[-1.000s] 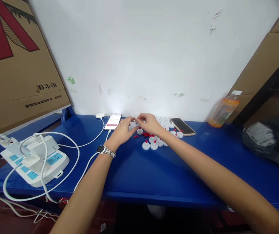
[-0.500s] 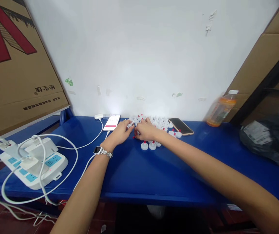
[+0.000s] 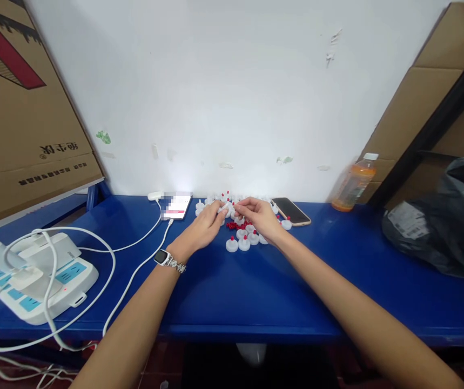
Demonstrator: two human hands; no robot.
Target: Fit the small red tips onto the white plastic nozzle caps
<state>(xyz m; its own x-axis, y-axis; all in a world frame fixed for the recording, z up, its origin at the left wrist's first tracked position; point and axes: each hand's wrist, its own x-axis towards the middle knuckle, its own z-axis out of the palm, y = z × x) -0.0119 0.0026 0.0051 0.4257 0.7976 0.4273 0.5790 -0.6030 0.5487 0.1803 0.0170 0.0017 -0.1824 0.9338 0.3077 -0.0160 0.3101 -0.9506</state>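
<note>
Near the wall on the blue surface (image 3: 256, 292), the left hand (image 3: 201, 231) and right hand (image 3: 261, 216) met over a pile of white caps (image 3: 237, 240) and red plugs (image 3: 232, 225). Both fingertips pinched one small white cap (image 3: 227, 206); each grip was clenched on it.

The left hand (image 3: 204, 229) and right hand (image 3: 261, 217) meet over the caps (image 3: 242, 237) on the surface (image 3: 256, 286), near the wall behind. Left of the hands lies a charging phone (image 3: 177, 206), farther left a power strip (image 3: 37, 275). Just right of them lies a second phone (image 3: 290, 210), beyond it a bottle (image 3: 351, 183), then a bag (image 3: 442, 232).
</note>
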